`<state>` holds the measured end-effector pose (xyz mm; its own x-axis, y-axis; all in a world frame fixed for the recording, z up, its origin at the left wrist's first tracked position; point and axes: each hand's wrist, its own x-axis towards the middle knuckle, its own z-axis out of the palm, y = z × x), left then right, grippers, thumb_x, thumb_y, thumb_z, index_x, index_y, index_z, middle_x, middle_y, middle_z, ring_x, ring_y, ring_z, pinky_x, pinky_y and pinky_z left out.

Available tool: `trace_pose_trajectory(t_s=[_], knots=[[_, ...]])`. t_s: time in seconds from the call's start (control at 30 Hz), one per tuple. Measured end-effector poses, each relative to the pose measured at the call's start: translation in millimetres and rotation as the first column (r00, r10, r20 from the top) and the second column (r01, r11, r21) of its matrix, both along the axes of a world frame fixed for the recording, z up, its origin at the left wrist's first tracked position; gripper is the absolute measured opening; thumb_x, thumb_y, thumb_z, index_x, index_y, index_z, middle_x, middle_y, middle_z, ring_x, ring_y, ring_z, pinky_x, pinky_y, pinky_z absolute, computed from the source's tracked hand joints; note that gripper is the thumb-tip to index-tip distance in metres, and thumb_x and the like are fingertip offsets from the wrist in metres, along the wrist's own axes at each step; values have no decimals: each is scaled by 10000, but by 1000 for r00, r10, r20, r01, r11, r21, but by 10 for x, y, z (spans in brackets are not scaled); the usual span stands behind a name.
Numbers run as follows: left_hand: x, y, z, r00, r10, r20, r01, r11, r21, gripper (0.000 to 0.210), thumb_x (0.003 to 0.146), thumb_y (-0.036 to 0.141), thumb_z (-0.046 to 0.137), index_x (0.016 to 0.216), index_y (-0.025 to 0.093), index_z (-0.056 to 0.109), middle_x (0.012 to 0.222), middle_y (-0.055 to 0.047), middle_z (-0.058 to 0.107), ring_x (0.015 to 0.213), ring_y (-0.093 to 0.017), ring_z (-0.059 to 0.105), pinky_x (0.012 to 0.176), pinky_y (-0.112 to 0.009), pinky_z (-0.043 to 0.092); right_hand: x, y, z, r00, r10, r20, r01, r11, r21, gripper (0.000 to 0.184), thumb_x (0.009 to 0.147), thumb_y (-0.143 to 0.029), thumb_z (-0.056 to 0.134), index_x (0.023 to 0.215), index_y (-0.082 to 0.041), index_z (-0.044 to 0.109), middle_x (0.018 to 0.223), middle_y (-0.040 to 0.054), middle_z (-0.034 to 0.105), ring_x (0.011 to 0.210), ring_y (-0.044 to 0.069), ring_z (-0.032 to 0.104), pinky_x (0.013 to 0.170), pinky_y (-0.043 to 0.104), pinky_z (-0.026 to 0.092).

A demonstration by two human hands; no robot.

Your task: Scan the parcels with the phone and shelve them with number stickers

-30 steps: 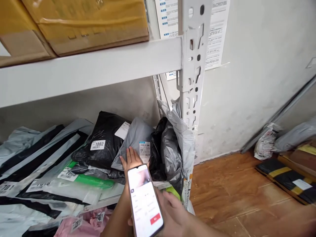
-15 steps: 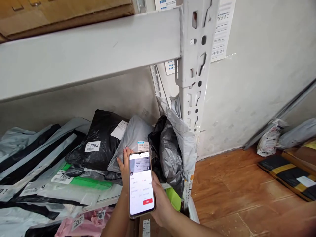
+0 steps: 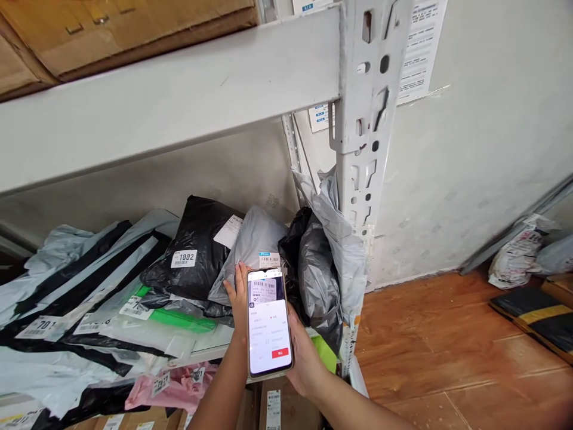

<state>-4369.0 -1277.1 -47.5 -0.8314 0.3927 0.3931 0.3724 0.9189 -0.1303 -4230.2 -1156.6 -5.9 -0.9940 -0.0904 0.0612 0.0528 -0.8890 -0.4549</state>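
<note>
My right hand (image 3: 307, 361) grips a smartphone (image 3: 268, 331) upright by its right edge. A barcode label shows in the camera image at the top of its lit screen, with a red button lower down. Behind the phone, my left hand (image 3: 240, 295) rests against a grey plastic mailer bag (image 3: 257, 230), fingers apart; the phone hides part of this hand. A white barcode label (image 3: 268, 261) on the grey bag shows just above the phone. To the left sits a black parcel bag (image 3: 197, 224) marked 1002; on the right leans a darker grey parcel (image 3: 317, 272).
A white shelf beam (image 3: 179, 101) and slotted post (image 3: 364, 131) frame the space. Cardboard boxes (image 3: 134, 36) sit above. White and black mailers (image 3: 80, 280) fill the left; a pink parcel (image 3: 172, 385) lies below. Parcels, one black with yellow tape (image 3: 532, 316), lie on the wooden floor (image 3: 403, 352).
The view has shifted, so the shelf and parcels appear slightly further right. A barcode label now fills the phone's camera image, where a greyer picture was before. Both hands keep their hold and touch.
</note>
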Motion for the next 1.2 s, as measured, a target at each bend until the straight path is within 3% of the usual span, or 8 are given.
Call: trace_pose_trajectory(t_s=[0.1, 0.23, 0.33, 0.57, 0.7, 0.9, 1.07, 1.2], knots=[[-30, 1, -39, 990, 62, -126, -61, 998, 9, 577, 955, 332, 344, 1517, 202, 369, 1578, -185, 265, 1491, -354, 8, 1150, -715, 162, -7, 1, 10, 1000, -5, -13, 6, 1000, 13, 624, 854, -594, 681, 1357, -260, 525, 1389, 54, 585, 1316, 282, 485, 1121, 483, 332], [-47, 10, -48, 995, 42, -94, -42, 999, 3, 645, 952, 356, 345, 1522, 58, 311, 1584, -257, 173, 1482, -391, -25, 1147, -731, 98, -24, -16, -13, 1000, 5, -13, -4, 1000, 22, 621, 866, -596, 660, 1370, -264, 513, 1368, 60, 599, 1284, 286, 511, 1078, 485, 379], [-33, 17, -38, 997, 59, -55, -58, 998, 33, 633, 966, 321, 309, 1547, 78, 247, 1598, -237, 126, 1488, -355, -42, 1167, -695, 28, -4, -2, -28, 999, 7, -39, -6, 1000, 8, 591, 890, -554, 649, 1380, -262, 498, 1359, 69, 605, 1252, 283, 540, 1062, 472, 395], [34, 47, -10, 998, 52, -20, -49, 992, 114, 597, 983, 217, 222, 1547, 30, 164, 1601, -246, 54, 1494, -341, -30, 1162, -671, -45, 216, 198, 81, 954, 275, -120, -277, 961, -1, 852, 669, -117, 748, 1432, -266, 399, 1254, 73, 669, 1164, 301, 615, 1026, 487, 423], [79, 45, 56, 998, 49, -29, -46, 993, 111, 573, 973, 185, 248, 1519, 11, 240, 1598, -255, 75, 1497, -349, -12, 1157, -658, -64, 416, 255, 137, 951, 283, -120, -276, 958, 71, 900, 654, -28, 728, 1436, -261, 347, 1245, 82, 670, 1165, 289, 619, 1024, 481, 417], [430, 272, 631, 999, -3, 38, -6, 974, 225, 475, 988, 321, 350, 1361, 70, 504, 1480, -248, 421, 1434, -390, 283, 1130, -718, 64, 887, 412, 135, 944, 294, -153, -283, 955, 88, 1032, 613, -46, 793, 1461, -279, 253, 1269, 123, 648, 1157, 326, 624, 957, 467, 455], [618, 810, 1217, 916, -369, 158, 263, 849, 459, 464, 971, 303, 373, 1423, 222, 441, 1360, -143, 514, 1168, -256, 579, 989, -412, 477, 1267, 561, 48, 955, 256, -148, -250, 966, 63, 1021, 589, -142, 792, 1462, -239, 270, 1250, 155, 642, 1126, 407, 627, 897, 459, 468], [351, 950, 1220, 940, -172, 295, 85, 955, 285, 486, 916, 201, 417, 1388, 282, 501, 1219, -145, 513, 842, -213, 658, 760, -333, 516, 1458, 612, -27, 979, 157, -129, -153, 987, 40, 924, 609, -174, 742, 1440, -235, 343, 1247, 127, 654, 1095, 390, 647, 939, 464, 448]])
